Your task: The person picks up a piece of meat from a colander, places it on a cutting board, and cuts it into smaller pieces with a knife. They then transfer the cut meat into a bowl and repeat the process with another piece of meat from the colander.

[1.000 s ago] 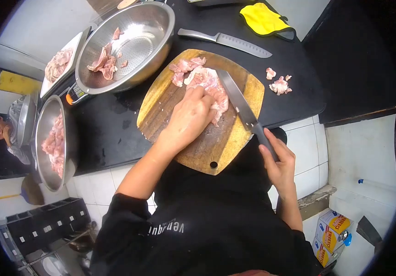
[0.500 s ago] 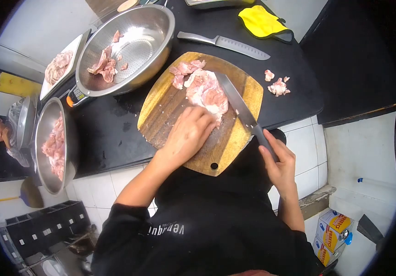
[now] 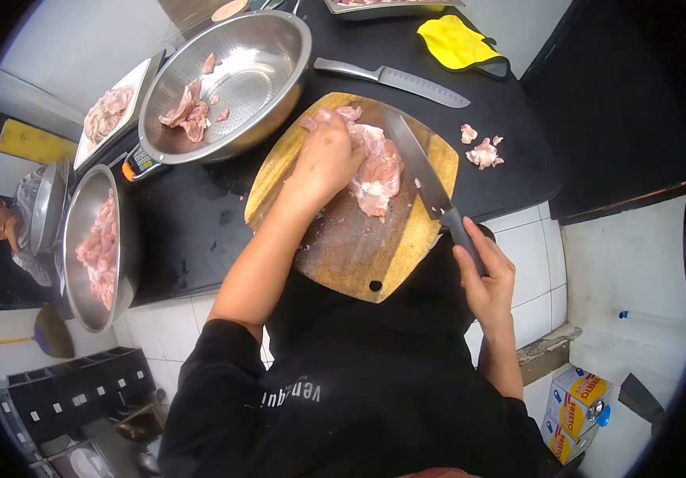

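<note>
A wooden cutting board (image 3: 343, 247) lies on the black counter with a slab of raw pink meat (image 3: 379, 171) on its far half. My left hand (image 3: 325, 159) lies over the meat's left edge, covering small cut pieces; I cannot tell whether it grips any. My right hand (image 3: 482, 275) is closed on the dark handle of a chef's knife (image 3: 426, 179). Its blade rests flat on the board just right of the meat.
A steel colander (image 3: 227, 80) with meat pieces sits far left, above a scale. A steel bowl (image 3: 92, 247) of meat hangs off the counter's left edge beside a white tray (image 3: 112, 111). A second knife (image 3: 394, 77), yellow cloth (image 3: 456, 40) and meat scraps (image 3: 482, 150) lie beyond.
My left hand slid back off the meat toward me, then moved forward and left onto the cut pieces at the board's far edge. The knife stayed almost still.
</note>
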The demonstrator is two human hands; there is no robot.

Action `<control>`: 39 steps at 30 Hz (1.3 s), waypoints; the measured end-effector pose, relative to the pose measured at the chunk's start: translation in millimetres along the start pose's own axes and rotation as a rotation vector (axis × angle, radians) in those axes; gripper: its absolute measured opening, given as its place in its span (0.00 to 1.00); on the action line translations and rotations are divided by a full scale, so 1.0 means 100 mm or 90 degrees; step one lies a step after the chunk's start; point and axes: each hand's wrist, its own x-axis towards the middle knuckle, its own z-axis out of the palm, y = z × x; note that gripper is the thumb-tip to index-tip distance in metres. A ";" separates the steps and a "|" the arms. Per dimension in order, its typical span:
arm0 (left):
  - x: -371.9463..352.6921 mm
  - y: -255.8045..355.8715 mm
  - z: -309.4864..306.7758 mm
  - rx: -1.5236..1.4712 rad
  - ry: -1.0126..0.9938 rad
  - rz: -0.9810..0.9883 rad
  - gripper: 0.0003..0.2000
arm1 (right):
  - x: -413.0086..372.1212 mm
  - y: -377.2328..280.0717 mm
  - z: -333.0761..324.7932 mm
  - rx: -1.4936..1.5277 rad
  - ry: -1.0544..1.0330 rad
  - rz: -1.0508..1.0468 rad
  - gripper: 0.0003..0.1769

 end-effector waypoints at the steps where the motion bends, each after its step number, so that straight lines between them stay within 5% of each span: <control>1: -0.01 0.04 -0.04 -0.001 -0.002 0.003 0.29 | -0.03 0.03 -0.02 -0.001 0.003 0.002 0.23; 4: -0.06 0.04 -0.11 -0.004 -0.120 -0.101 0.30 | -0.08 0.15 -0.10 -0.012 0.025 0.027 0.23; 10: -0.19 0.12 -0.02 -0.083 -0.045 0.021 0.23 | -0.11 0.19 -0.15 -0.006 0.015 0.045 0.23; 13: -0.27 0.28 -0.06 -0.442 0.019 0.002 0.17 | -0.08 0.14 -0.14 0.001 0.026 0.028 0.23; 22: -0.92 0.28 -0.11 -0.916 0.018 -0.197 0.22 | -0.05 0.11 -0.15 -0.002 0.028 0.018 0.23; 25: -1.25 0.02 -0.15 -0.674 -0.065 -0.265 0.22 | -0.05 0.10 -0.11 0.011 0.015 0.001 0.23; 27: -1.35 0.01 -0.35 -0.172 0.001 -0.225 0.23 | -0.04 0.07 -0.07 0.014 -0.002 0.002 0.23; 28: -1.34 -0.03 -0.35 -0.150 0.113 -0.143 0.20 | -0.01 0.05 -0.05 0.014 -0.018 -0.003 0.23; 32: -1.12 0.09 -0.25 0.013 0.221 0.195 0.13 | 0.04 -0.01 0.03 -0.009 -0.013 -0.074 0.24; 39: -0.81 0.21 0.16 0.000 0.124 0.179 0.15 | -0.02 -0.09 -0.04 -0.133 -0.040 -0.129 0.24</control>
